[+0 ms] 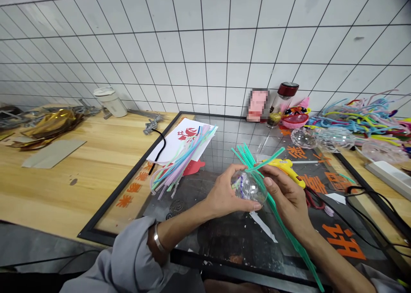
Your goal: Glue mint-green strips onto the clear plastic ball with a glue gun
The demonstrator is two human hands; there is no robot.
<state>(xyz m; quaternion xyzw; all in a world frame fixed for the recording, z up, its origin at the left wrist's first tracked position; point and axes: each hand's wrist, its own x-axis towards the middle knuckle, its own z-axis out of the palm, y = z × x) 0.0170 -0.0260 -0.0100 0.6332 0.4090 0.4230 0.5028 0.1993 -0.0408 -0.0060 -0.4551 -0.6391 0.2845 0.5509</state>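
Observation:
In my left hand (pixel 224 190), thumb below and fingers above, is a clear plastic ball (pixel 248 192) with purple and pale green bits showing in it. My right hand (pixel 287 194) is closed at the ball's upper right, its fingers pinching a short green pipe cleaner (pixel 272 156) that crosses the top of the ball. A bundle of long green pipe cleaners (pixel 292 237) lies on the glass sheet, running under my hands toward the front edge. Just beyond my right fingers lies a yellow glue gun (pixel 287 168). Red-handled scissors (pixel 314 200) are partly hidden behind my right wrist.
Pastel pipe cleaners (pixel 183 164) rest across white paper (pixel 160 149) to the left. Along the back stand a phone (pixel 257 105) and a glass bottle (pixel 282 102). More clear balls (pixel 334 139) and a colourful pipe cleaner heap (pixel 356 117) sit right, near black cables (pixel 375 194).

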